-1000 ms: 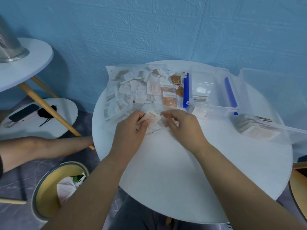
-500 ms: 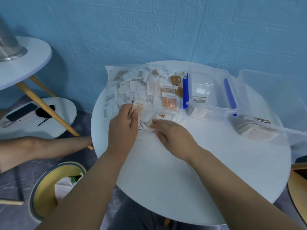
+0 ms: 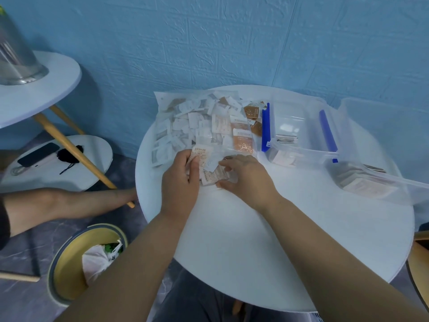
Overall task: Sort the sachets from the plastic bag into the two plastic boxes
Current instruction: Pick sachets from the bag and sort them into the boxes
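Note:
A clear plastic bag [image 3: 185, 126] full of white and orange sachets lies on the round white table [image 3: 278, 240], towards its far left. My left hand [image 3: 180, 180] grips a small stack of white sachets [image 3: 201, 152] at the bag's near edge. My right hand [image 3: 246, 175] pinches loose white sachets [image 3: 214, 175] just right of it. A clear box with blue clips [image 3: 299, 133] stands right of the bag with a few sachets inside. A second clear box [image 3: 366, 182] at the far right holds a pile of pale sachets.
A bin with a yellow inside [image 3: 76, 261] stands on the floor at lower left. Another person's arm [image 3: 58, 205] reaches in from the left. A side table [image 3: 41, 89] holds a metal vessel [image 3: 16, 54]; a low stool [image 3: 53, 163] carries a phone.
Both hands have shifted slightly left along the bag's near edge. My left hand has gathered a stack of sachets, and my right hand has closed on loose ones.

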